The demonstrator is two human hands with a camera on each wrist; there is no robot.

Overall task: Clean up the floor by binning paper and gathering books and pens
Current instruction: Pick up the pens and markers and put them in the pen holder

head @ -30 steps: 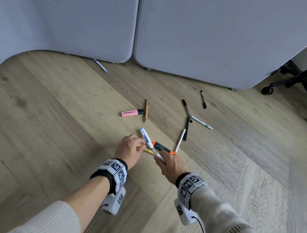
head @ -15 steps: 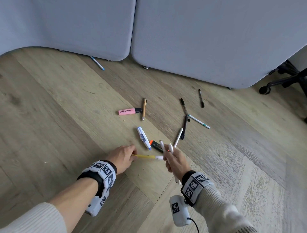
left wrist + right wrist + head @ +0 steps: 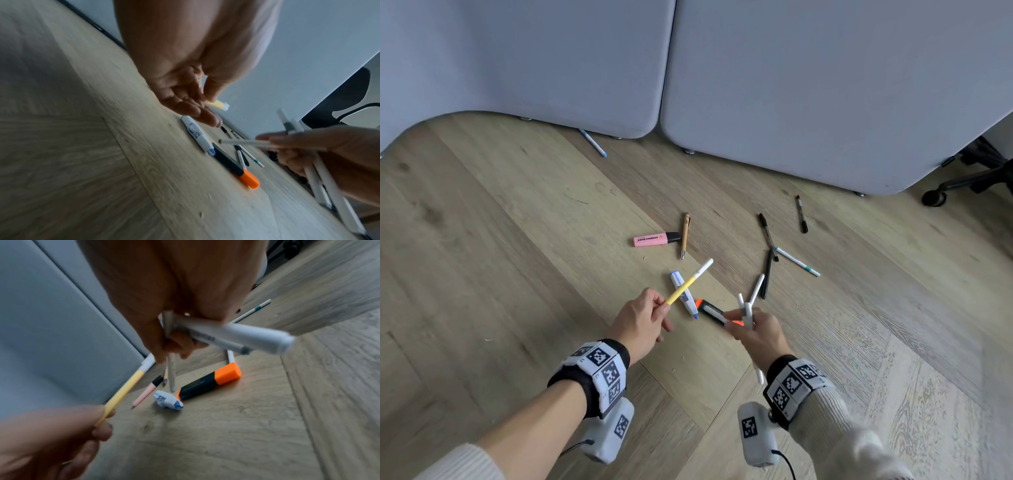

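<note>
My left hand (image 3: 643,320) pinches a yellow pen with a white cap (image 3: 690,281) (image 3: 127,388), lifted off the wooden floor and pointing up and right. My right hand (image 3: 755,330) grips a bunch of white pens (image 3: 746,308) (image 3: 236,335) (image 3: 320,175) just above the floor. Between the hands lie a white-and-blue correction pen (image 3: 683,294) (image 3: 197,135) and a black highlighter with an orange cap (image 3: 714,311) (image 3: 207,384). Farther off lie a pink highlighter (image 3: 655,238), a tan pen (image 3: 685,234), a white pen (image 3: 756,287), black pens (image 3: 767,233) and a white-teal pen (image 3: 796,262).
Two grey upholstered panels (image 3: 808,85) stand on small feet along the back. A blue-tipped pen (image 3: 593,143) lies at the left panel's foot, and another black pen (image 3: 801,214) near the right one. An office chair base (image 3: 962,178) shows at the far right.
My left hand has lifted the yellow pen off the floor and tilted it upward. My right hand let go of the correction pen, which now lies on the floor, and keeps its white pens.
</note>
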